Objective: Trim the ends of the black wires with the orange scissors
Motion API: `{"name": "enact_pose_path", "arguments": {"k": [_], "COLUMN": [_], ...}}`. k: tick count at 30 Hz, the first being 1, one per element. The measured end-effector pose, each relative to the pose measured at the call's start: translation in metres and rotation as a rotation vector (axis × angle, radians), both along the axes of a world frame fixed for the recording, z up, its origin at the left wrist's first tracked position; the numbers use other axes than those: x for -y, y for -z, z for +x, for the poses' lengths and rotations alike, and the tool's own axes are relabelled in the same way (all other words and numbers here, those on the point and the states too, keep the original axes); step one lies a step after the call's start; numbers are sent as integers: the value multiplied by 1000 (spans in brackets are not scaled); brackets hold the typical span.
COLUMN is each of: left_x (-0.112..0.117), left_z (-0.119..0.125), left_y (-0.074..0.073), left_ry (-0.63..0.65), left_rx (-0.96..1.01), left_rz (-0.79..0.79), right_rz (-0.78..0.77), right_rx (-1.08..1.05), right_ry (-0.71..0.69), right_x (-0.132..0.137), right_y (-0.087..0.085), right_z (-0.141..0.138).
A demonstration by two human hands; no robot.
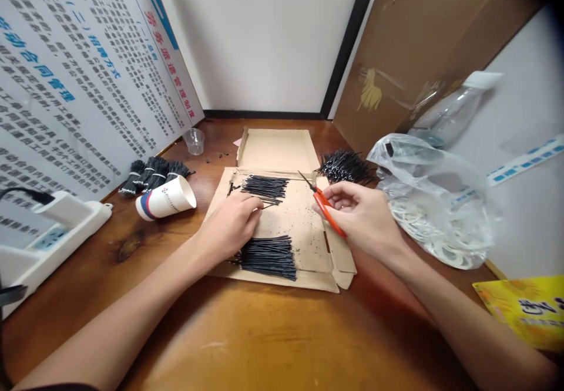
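My left hand point(233, 219) is closed over the flattened cardboard box point(304, 215), pinching a thin black strand point(266, 206) whose tip shows past the fingertips. Just beyond it lies a row of short black strands point(265, 186). A second, thicker row of black strands point(268, 257) rests nearer to me on the cardboard. In my right hand point(361, 212) are orange-handled scissors point(326, 210), held over the right part of the cardboard with the blades pointing away and to the left. Small dark bits are scattered on the cardboard between the rows.
A heap of black strands point(346, 167) sits behind my right hand, beside a plastic bag of white loops point(440, 215) and a clear bottle point(453, 109). On the left are tied black bundles point(154, 174), a tipped paper cup point(166, 198), a small clear cup point(194, 142) and a power strip point(57, 244).
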State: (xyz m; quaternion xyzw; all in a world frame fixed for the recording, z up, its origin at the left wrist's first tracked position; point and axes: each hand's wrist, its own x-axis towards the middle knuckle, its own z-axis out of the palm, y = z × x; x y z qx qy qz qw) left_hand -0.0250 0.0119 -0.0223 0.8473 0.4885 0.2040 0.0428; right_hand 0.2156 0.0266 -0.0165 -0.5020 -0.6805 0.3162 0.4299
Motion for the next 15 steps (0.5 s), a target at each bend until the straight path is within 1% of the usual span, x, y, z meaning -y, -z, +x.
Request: {"name": "enact_pose_path", "arguments": {"k": [2, 4, 6, 8, 10, 12, 15], "left_x": [-1, -1, -1, 0, 1, 1, 1], "left_z": [-2, -3, -3, -2, -2, -1, 1], "left_y": [2, 3, 2, 1, -1, -3, -4], "left_ry": [13, 9, -6, -25, -40, -57, -81], "left_rx": [14, 14, -5, -37, -67, -90, -113], "left_rz": [-5, -8, -8, -12, -24, -37, -52], "right_rz": [-40, -159, -265, -343, -400, -401, -415], "right_rx": [-147, -280, -486, -621, -622, -611, -543], "right_ry": [-40, -68, -21, 29, 42, 22, -20], "right_x": [4, 6, 8, 9, 10, 9, 7], "right_y": [-7, -10, -5, 6, 19, 29, 32], "right_z": [-16, -30, -41, -47, -46, -42, -36]}}
